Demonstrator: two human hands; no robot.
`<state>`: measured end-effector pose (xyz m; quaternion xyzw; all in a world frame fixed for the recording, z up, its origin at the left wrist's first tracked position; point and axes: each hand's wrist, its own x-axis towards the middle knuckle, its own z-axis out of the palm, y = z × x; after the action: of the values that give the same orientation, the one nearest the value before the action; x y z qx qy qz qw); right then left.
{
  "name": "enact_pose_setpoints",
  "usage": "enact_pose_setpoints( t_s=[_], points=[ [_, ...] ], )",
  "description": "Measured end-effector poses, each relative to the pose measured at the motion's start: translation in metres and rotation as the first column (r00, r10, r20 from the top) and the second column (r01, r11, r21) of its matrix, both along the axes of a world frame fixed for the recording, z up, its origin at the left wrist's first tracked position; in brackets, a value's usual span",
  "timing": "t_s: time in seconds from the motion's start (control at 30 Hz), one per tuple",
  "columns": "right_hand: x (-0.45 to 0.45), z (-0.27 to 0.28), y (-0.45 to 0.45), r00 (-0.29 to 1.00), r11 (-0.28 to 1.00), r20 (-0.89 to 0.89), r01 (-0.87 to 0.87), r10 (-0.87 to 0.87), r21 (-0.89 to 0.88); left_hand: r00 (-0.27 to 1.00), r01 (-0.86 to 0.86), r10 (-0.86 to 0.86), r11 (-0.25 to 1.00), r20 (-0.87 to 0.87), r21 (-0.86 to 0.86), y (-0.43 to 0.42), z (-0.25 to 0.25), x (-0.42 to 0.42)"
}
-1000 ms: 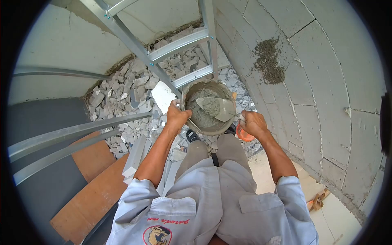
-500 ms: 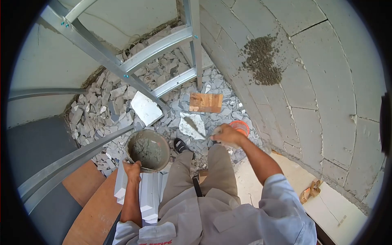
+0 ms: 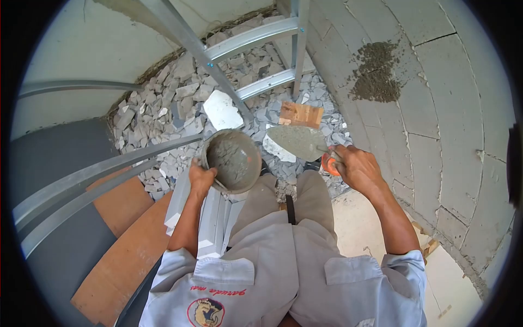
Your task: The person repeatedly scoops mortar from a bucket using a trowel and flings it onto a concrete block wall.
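My left hand (image 3: 202, 175) grips the rim of a round bucket (image 3: 251, 177), its thumb over the edge. Wet grey mortar (image 3: 231, 158) lies inside, and the bucket is tilted so that its mouth faces me. On the other side, my right hand (image 3: 354, 168) is closed round the handle of a trowel (image 3: 297, 140). The trowel's broad grey blade points left toward the bucket, apart from it, and its face looks coated with mortar. Below the blade shows part of a white slab (image 3: 279, 150), and an orange container (image 3: 330, 164) is partly hidden behind my right hand.
An aluminium ladder (image 3: 267, 83) stands ahead on broken block rubble (image 3: 174, 87). A brown board piece (image 3: 300, 114) and a white block (image 3: 222, 110) lie there. A block wall with a mortar patch (image 3: 377, 72) rises at right. Metal rails (image 3: 109, 158) cross the left side.
The trowel has come up and turned, so its blade now shows broadside. My left hand has raised the bucket slightly. The whole view has shifted, with the ladder now farther right.
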<state>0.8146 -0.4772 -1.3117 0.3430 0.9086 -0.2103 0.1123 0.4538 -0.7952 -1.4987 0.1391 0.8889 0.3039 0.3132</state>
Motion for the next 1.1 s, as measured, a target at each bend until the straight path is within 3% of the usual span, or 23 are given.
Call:
enact_pose_setpoints(
  t_s=[0.03,0.1,0.13,0.2,0.27,0.3,0.33,0.43,0.5,0.67,0.77,0.8,0.87,0.93,1.0,1.03,1.07,1.1],
  points=[
    [-0.011,-0.018,-0.015,0.996,0.995,0.04,-0.077,0.08,-0.067,0.997,0.016,-0.016,1.0,0.07,0.003,0.032,0.035,0.015],
    [-0.036,-0.052,-0.037,0.989,0.992,0.079,-0.124,0.123,0.016,0.983,0.172,-0.169,0.984,-0.078,0.037,0.063,0.043,0.03],
    [-0.045,-0.07,-0.041,0.985,0.987,0.106,-0.143,0.136,0.067,0.977,0.21,-0.208,0.977,-0.04,0.036,0.082,0.055,0.037],
    [-0.057,-0.119,-0.042,0.992,0.993,0.051,-0.116,0.116,0.005,0.954,0.294,-0.295,0.955,0.046,0.036,0.116,0.089,0.053],
    [-0.052,-0.125,-0.04,0.996,0.985,0.05,-0.071,0.08,-0.158,0.946,0.314,-0.318,0.948,0.072,0.055,0.138,0.117,0.065],
    [-0.041,-0.114,-0.041,1.0,0.988,0.002,-0.025,0.026,-0.151,0.945,0.313,-0.317,0.948,0.084,0.062,0.145,0.122,0.069],
    [-0.024,-0.099,-0.044,0.999,0.988,-0.043,0.015,-0.022,-0.153,0.96,0.27,-0.278,0.953,0.039,0.138,0.146,0.117,0.073],
    [0.006,-0.103,-0.038,0.99,0.983,-0.087,0.095,-0.11,-0.155,0.959,0.159,-0.218,0.943,0.18,0.292,0.148,0.107,0.078],
    [-0.008,-0.101,-0.031,0.991,0.986,-0.054,0.117,-0.124,-0.115,0.953,0.094,-0.166,0.957,0.253,0.274,0.15,0.098,0.08],
    [-0.018,-0.085,-0.029,0.991,0.999,-0.134,-0.012,0.017,0.04,0.899,-0.167,0.053,0.959,0.435,0.227,0.107,0.067,0.059],
    [-0.016,-0.048,-0.038,0.996,0.982,-0.066,0.053,-0.065,-0.179,0.909,-0.284,0.211,0.945,0.358,0.162,0.063,0.039,0.045],
    [-0.013,-0.045,-0.037,0.991,0.96,-0.092,0.067,-0.095,-0.273,0.911,-0.335,0.265,0.923,0.315,0.191,0.044,0.017,0.04],
    [-0.007,-0.065,-0.018,0.987,0.884,-0.112,0.049,-0.114,-0.465,0.915,-0.327,0.293,0.941,0.278,0.084,0.019,0.02,0.034],
    [-0.003,-0.107,0.018,0.983,0.713,-0.114,0.025,-0.146,-0.7,0.931,-0.334,0.319,0.941,0.174,0.059,-0.003,0.017,0.03],
    [-0.004,-0.155,0.069,0.864,0.36,0.303,0.453,-0.402,-0.815,0.935,-0.349,0.345,0.936,0.088,0.048,-0.025,0.005,0.019],
    [0.007,-0.189,0.11,0.827,0.414,0.301,0.512,-0.475,-0.753,0.926,-0.374,0.37,0.926,0.067,0.052,-0.036,0.004,0.016],
    [0.026,-0.236,0.147,0.792,0.713,0.109,0.592,-0.6,-0.376,0.927,-0.375,0.374,0.927,0.041,0.013,-0.046,0.006,0.019],
    [0.041,-0.252,0.171,0.758,0.75,-0.209,0.648,-0.617,0.136,0.928,-0.371,0.371,0.928,0.015,-0.019,-0.053,0.011,0.019]
  ],
)
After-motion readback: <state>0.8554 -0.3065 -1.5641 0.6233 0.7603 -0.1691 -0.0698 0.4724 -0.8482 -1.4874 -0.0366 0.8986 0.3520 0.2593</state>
